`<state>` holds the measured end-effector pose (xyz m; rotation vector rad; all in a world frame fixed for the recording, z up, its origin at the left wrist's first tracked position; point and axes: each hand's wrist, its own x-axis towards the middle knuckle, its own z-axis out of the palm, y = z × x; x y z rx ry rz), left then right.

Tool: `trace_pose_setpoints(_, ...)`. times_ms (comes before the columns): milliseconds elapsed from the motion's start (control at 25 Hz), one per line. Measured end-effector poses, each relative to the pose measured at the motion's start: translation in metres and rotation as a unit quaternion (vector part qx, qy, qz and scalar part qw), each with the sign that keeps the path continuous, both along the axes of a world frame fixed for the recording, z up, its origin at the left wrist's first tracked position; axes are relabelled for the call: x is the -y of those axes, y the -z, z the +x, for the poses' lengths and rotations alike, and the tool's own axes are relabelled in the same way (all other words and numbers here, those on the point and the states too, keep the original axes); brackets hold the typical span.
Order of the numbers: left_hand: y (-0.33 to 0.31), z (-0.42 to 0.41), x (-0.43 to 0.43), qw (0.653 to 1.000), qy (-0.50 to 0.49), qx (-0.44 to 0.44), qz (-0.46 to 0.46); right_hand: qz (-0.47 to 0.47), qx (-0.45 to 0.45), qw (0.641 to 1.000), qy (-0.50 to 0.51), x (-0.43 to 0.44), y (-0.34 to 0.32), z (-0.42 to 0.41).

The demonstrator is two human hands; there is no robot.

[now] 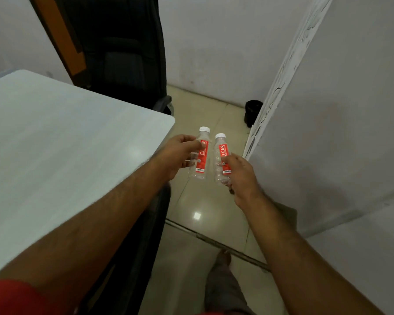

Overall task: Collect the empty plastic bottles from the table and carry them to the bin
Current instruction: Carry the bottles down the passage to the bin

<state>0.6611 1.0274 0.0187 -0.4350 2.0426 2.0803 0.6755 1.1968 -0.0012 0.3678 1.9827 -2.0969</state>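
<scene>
Bottles are in both my hands, one each, held out over the tiled floor (214, 223) past the corner of the table (66, 144). My left hand (175, 155) is wrapped around the left bottle (200, 153), thumb across its red label, and the white cap points away from me. My right hand (241, 176) grips the right bottle (221, 155) low on its body, fingers closed around the clear plastic, cap also pointing away. The two bottles are side by side, close but not touching. A black bin (253, 112) stands on the floor ahead, well beyond the bottles, partly hidden behind a white panel (328, 110). A dark chair (123, 53) stands beyond the table. My foot (223, 260) shows below.
</scene>
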Motion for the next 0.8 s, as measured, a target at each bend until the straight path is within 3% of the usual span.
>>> trace_pose_setpoints(440, 0.013, -0.329, -0.029, 0.996, -0.068, 0.016, 0.05, 0.0, 0.034, 0.999, -0.019, -0.033, 0.018, -0.353)
trace_pose_setpoints(800, 0.06, -0.652, 0.011, 0.996, 0.025, 0.042, 0.076, 0.029, 0.051, 0.998, 0.034, 0.009, 0.043, -0.639)
